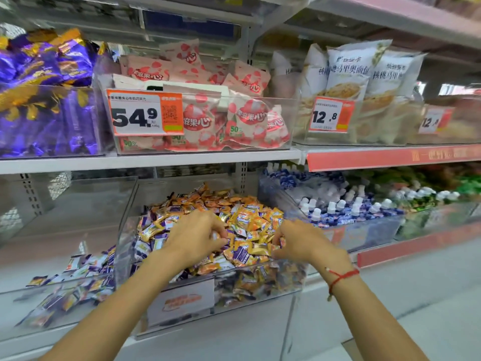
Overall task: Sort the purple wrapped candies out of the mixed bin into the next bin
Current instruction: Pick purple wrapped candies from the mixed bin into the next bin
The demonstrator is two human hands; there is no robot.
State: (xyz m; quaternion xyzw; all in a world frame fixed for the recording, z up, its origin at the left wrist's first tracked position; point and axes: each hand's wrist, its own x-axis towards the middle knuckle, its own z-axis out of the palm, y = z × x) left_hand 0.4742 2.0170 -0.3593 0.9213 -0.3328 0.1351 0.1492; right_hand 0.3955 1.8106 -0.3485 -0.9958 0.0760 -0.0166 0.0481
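While many purple wrapped candies (240,252) were mixed among the orange ones (250,217) in the mixed bin (260,285), a modest scatter of purple pieces (78,282) already lay on the floor of the next bin (65,201) to the left, so the sorting looked begun but, by my judgement, far from finished. The left hand (194,237) was sunk into the heap with its fingers curled down among the wrappers, apparently pinching candy, though which colour I could not tell. The right hand (299,242) likewise curled its fingers onto pieces at the heap's front right; its catch was hidden too. A red string bracelet (341,278) circled the right wrist.

The candies were small, pillow-shaped, in glossy crinkled foil with twisted or crimped ends, likely slippery and light. Both bins were clear, hard plastic with straight walls. On the shelf above sat pink matte snack packets (247,115) behind an orange price tag (144,114), beside shiny purple-and-gold bags (46,100). To the right stood small white-capped bottles (335,207).
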